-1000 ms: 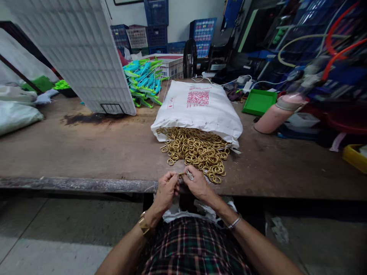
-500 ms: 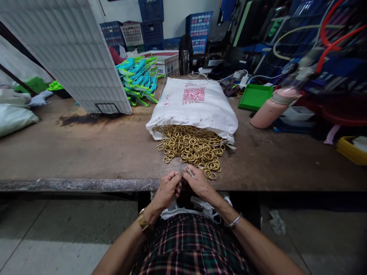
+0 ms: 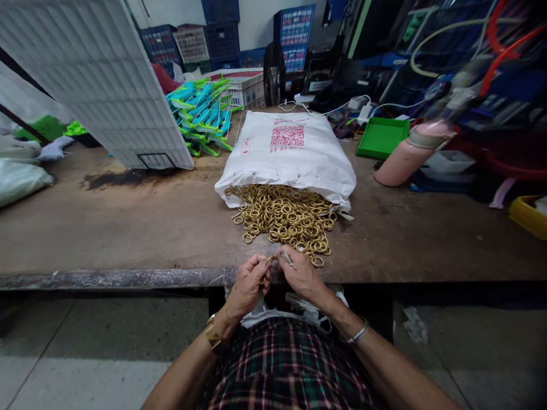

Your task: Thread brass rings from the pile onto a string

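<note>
Gold-coloured rings (image 3: 294, 219) spill in a heap from the open mouth of a white printed sack (image 3: 286, 148) onto the table. At the table's front edge, my left hand (image 3: 250, 282) is closed on a gold ring (image 3: 270, 259); another bit of gold shows under its fingers. Beside it on the right, my right hand (image 3: 301, 276) is closed round a small, thin grey metal tool (image 3: 286, 257), whose exact kind I cannot make out. The fingertips of both hands are close together, and the tool's tip is hidden near the ring.
A pale ribbed panel (image 3: 106, 85) stands at the left, beside a pile of turquoise and green plastic pieces (image 3: 200, 114). To the right are a green tray (image 3: 383, 137) and a leaning pink bottle (image 3: 405, 159). The table (image 3: 128, 228) ends just before my lap.
My right hand has shifted slightly right and turned, and the tool now lies at another angle. A gold ring now shows at my left fingertips. The view has shifted a little.
</note>
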